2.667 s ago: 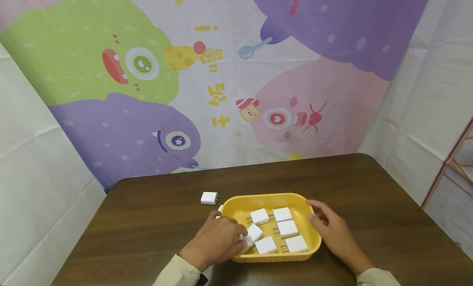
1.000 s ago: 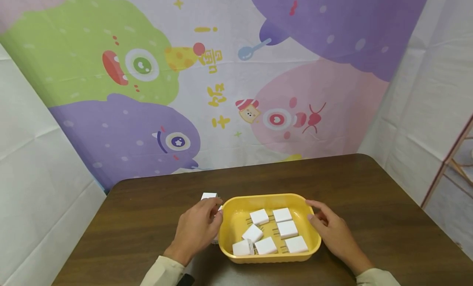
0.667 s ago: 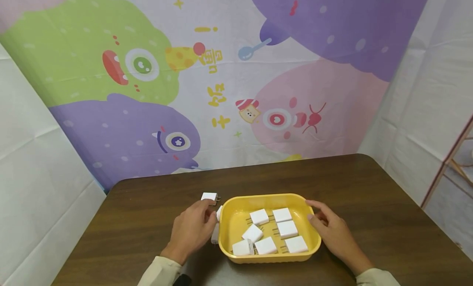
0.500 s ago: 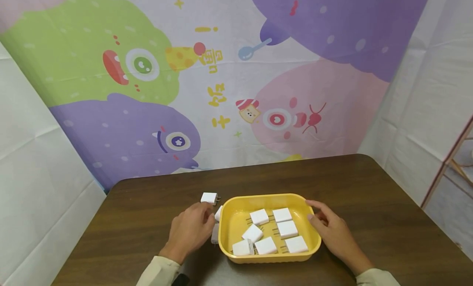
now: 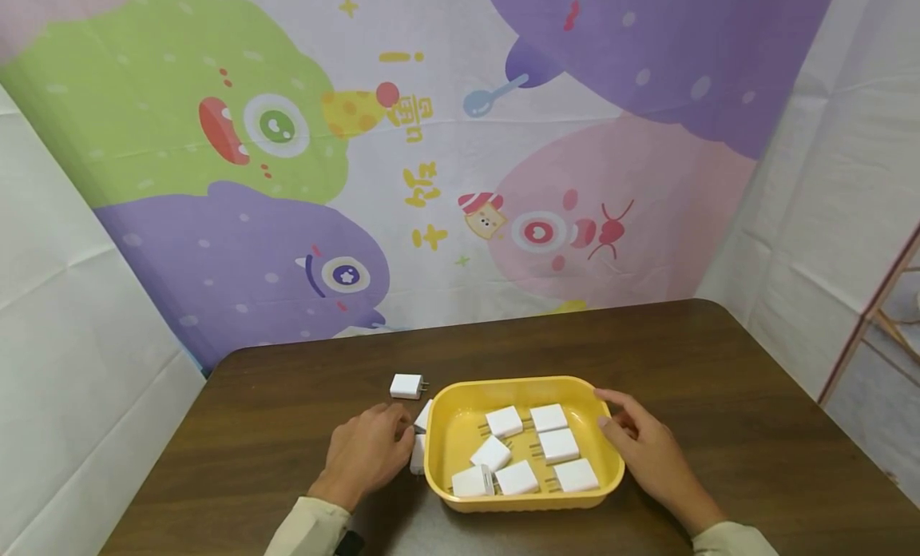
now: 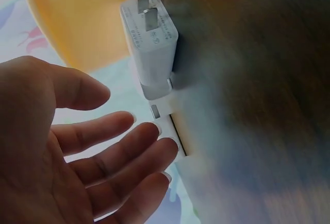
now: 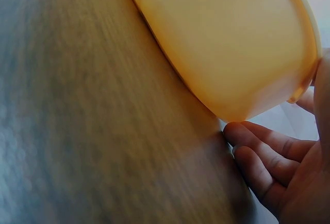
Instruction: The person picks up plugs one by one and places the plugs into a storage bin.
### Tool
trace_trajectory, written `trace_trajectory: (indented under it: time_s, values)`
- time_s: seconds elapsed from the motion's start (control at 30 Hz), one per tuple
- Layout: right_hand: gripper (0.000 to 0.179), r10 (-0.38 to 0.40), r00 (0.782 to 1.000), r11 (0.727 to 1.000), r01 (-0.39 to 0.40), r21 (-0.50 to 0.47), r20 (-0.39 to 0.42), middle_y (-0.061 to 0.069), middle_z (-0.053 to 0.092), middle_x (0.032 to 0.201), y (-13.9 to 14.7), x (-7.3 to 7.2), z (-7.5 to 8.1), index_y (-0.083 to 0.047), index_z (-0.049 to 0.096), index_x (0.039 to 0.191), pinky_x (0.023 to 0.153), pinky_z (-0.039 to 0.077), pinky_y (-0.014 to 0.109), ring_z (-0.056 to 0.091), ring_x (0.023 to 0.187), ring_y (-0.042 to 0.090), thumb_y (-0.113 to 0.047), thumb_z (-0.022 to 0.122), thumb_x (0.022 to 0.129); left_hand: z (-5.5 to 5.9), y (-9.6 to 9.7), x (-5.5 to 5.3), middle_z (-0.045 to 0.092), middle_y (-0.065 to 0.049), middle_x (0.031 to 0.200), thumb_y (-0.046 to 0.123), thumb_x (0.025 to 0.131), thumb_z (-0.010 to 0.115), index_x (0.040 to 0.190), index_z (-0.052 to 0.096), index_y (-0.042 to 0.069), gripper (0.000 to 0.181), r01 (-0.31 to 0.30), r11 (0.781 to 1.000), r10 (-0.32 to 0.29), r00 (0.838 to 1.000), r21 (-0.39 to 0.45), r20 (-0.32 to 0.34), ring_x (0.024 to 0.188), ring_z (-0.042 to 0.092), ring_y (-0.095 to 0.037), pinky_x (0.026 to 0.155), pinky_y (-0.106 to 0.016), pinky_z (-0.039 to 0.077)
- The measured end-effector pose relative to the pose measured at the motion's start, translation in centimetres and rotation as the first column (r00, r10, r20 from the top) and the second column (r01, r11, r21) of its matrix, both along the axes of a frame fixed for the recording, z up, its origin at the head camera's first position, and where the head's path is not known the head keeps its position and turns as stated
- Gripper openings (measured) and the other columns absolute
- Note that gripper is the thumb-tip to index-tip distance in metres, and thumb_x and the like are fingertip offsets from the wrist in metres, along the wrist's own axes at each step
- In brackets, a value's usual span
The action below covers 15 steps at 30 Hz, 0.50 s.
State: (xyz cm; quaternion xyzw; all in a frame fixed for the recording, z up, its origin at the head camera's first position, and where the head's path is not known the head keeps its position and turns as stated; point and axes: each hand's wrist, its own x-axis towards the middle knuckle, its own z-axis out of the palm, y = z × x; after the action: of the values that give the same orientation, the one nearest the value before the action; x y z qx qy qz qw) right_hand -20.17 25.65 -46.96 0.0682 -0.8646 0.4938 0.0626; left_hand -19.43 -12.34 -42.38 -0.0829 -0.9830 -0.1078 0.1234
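My left hand [image 5: 366, 452] hovers with loosely bent, parted fingers and nothing in its grasp, left of a yellow plastic tray [image 5: 525, 502]. Close by its fingertips are two white plug chargers: one [image 5: 418, 454] stands upright with its prongs up in the left wrist view, the other [image 5: 424, 416] lies partly hidden behind the tray's left wall. A third loose charger [image 5: 406, 386] lies farther back on the table. My right hand [image 5: 647, 452] grips the tray's right end, thumb over the rim and fingers [image 7: 258, 167] against the outer wall. Several white chargers [image 5: 517, 478] lie inside the tray.
The dark wooden table [image 5: 316, 388] carries everything. Behind it hangs a cloth [image 5: 446, 164] with cartoon figures, and pale cloth sides [image 5: 86, 364] stand left and right.
My left hand let go of a charger in the tray's front left corner, moved out over the left rim to the loose chargers, then drew slightly back toward me. The right hand stayed put.
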Motion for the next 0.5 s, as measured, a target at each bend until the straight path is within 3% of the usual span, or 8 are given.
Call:
trace_trajectory:
  time_s: [0.27,0.5]
  values:
    - [0.037,0.0,1.0,1.0,0.0,0.008,0.001,0.004,0.068,0.096,0.0,0.0,0.0,-0.025,0.057,0.138,0.07,0.049,0.028,0.061,0.085,0.016,-0.032,0.06,0.101,-0.4,-0.1,-0.2,0.067,0.002,0.09,0.029,0.087,0.068,0.095,0.071,0.019,0.014,-0.018,0.999,0.02,0.999,-0.046,0.039,0.075,0.067,-0.026,0.059,-0.047,0.05]
    - [0.036,-0.013,1.0,1.0,0.013,0.019,-0.003,0.003,0.068,0.096,0.0,-0.1,0.0,-0.025,0.058,0.137,0.071,0.049,0.028,0.061,0.086,0.015,-0.032,0.06,0.101,-0.9,-0.5,-1.3,0.063,-0.001,0.082,0.025,0.083,0.07,0.093,0.071,0.014,0.015,-0.025,0.996,0.021,0.999,-0.081,-0.048,0.069,0.065,-0.026,0.058,-0.046,0.051]
